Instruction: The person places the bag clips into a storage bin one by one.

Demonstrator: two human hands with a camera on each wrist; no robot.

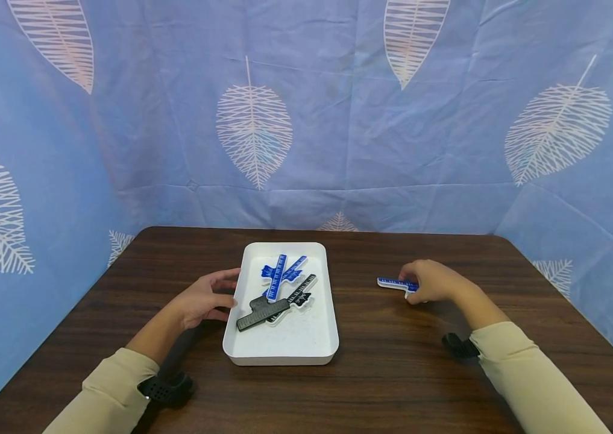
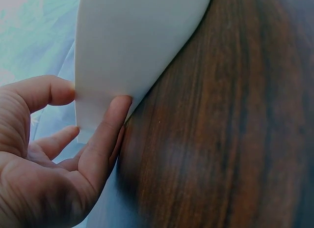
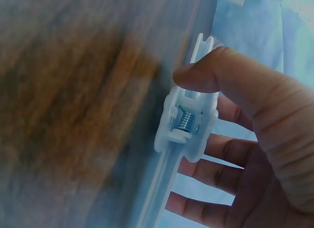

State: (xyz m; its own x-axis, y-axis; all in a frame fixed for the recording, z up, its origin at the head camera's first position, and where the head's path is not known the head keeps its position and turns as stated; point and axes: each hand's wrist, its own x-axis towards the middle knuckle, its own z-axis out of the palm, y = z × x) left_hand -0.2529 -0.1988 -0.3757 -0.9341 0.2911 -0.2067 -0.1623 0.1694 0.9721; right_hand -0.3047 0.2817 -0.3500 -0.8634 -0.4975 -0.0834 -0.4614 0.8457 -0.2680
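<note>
A white rectangular tray (image 1: pixel 308 337) stands left of centre on the table. In it lie several long sheet-music clips: blue ones (image 1: pixel 276 277) with a white keyboard pattern, a black patterned one (image 1: pixel 303 288) and a dark grey one (image 1: pixel 263 314), crossing each other. My left hand (image 1: pixel 210 300) touches the tray's left side with fairly straight fingers; the left wrist view shows fingertips on the white wall (image 2: pixel 142 36). To the right of the tray, my right hand (image 1: pixel 430 282) pinches a blue and white clip (image 1: pixel 393 283). The right wrist view shows its white spring housing (image 3: pixel 186 122) under my thumb.
A dark wood-grain table (image 1: pixel 371 374) carries everything. Blue cloth with white leaf prints (image 1: pixel 306 120) hangs behind it and along both sides. Black bands (image 1: pixel 167 389) sit at both wrists, by the cream sleeves.
</note>
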